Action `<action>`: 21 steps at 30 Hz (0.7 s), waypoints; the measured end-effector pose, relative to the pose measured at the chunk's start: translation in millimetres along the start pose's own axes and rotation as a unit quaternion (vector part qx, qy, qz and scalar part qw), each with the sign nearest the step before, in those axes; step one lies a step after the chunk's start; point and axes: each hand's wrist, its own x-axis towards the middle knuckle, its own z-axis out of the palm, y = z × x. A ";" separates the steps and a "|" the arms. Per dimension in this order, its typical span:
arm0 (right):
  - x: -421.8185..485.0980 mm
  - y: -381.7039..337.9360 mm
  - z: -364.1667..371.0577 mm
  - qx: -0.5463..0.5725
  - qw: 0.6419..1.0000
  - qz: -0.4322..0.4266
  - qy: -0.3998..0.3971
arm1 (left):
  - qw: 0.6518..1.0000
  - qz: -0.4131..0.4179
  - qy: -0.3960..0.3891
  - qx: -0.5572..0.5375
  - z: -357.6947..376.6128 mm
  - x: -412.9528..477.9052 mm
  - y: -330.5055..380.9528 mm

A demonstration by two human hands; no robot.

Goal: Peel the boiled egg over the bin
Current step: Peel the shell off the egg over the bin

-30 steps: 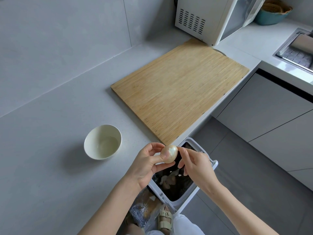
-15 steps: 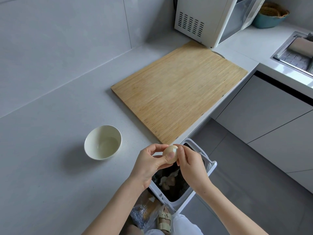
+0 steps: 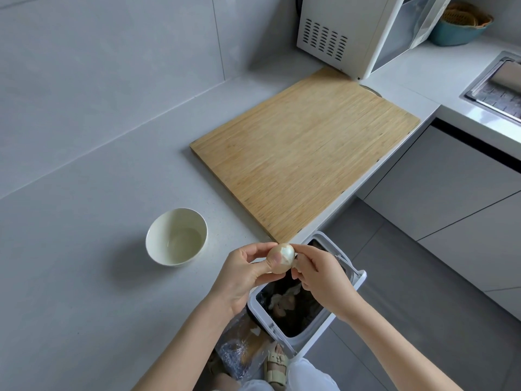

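Low centre of frame: egg (image 3: 282, 258), pale and glossy, held up in the air, just off the counter (image 3: 84, 277) edge and over the upper left corner of the bin (image 3: 362, 275).

Left hand (image 3: 242, 275): pinching the egg, thumb laid across its near face, fingers curled round behind it.

Right hand (image 3: 321, 280): fingers curled, tips pinching at the shell on the egg's right edge, forefinger touching the egg's top. Wrist over the bin mouth.

Bin: white, open, on the floor below the counter edge, lower centre. Dark liner inside, with pale scraps lying in the bottom.

Left of the hands, well apart from them: cream bowl (image 3: 158, 249) on the counter, upright, with a little clear liquid in the bottom.

Centre of frame: wooden board (image 3: 304, 153) flat on the counter, one corner near the egg, near edge along the counter edge.

Top of frame: white microwave (image 3: 338, 32) at the board's far corner. Top right corner: teal basket (image 3: 462, 26). Right edge: steel sink (image 3: 479, 91).

Bottom centre: sandal (image 3: 277, 365) on the floor beside the bin, with clear crumpled plastic (image 3: 239, 354) to its left.
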 end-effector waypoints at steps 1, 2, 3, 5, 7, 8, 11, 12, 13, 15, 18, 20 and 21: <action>0.8 1.6 -1.3 0.031 0.999 0.011 -0.011 | 1.000 -0.004 -0.009 -0.011 -0.5 0.1 0.7; 1.1 2.8 -3.0 0.059 0.998 0.019 -0.019 | 0.999 -0.010 -0.019 -0.026 -1.0 -0.1 1.5; 1.1 3.8 -4.9 0.076 0.997 0.025 -0.023 | 0.999 -0.016 -0.028 -0.043 -1.3 -0.4 2.3; 0.8 6.6 -9.0 0.060 0.998 0.027 -0.020 | 0.996 -0.027 -0.041 -0.077 -2.4 -1.1 4.1; 0.4 10.6 -11.5 -0.021 1.000 0.016 -0.004 | 0.993 -0.037 -0.044 -0.103 -3.7 -1.4 6.6; 0.0 12.2 -12.3 -0.064 0.998 0.005 0.003 | 0.992 -0.041 -0.043 -0.111 -4.3 -1.4 7.9; -3.1 14.3 -14.1 -0.131 0.991 -0.018 0.005 | 0.989 -0.049 -0.051 -0.130 -5.9 -1.2 10.1; -4.5 14.1 -14.2 -0.153 0.988 -0.029 0.003 | 0.988 -0.052 -0.056 -0.132 -6.5 -1.1 10.3; -5.3 13.9 -14.0 -0.181 0.983 -0.038 0.005 | 0.988 -0.054 -0.062 -0.132 -6.8 -1.2 10.4; -6.3 11.8 -14.4 -0.221 0.973 -0.051 0.035 | 0.988 -0.058 -0.070 -0.128 -7.2 -0.5 9.9; -6.6 8.3 -13.1 -0.133 0.986 -0.048 0.084 | 0.989 -0.055 -0.078 -0.112 -5.6 1.6 7.6; -6.2 2.3 -10.6 -0.025 0.996 -0.037 0.073 | 0.989 -0.056 -0.082 -0.108 -2.8 2.1 5.8; -5.6 0.7 -8.3 -0.006 0.997 -0.040 0.070 | 0.989 -0.057 -0.088 -0.105 -0.8 1.5 5.3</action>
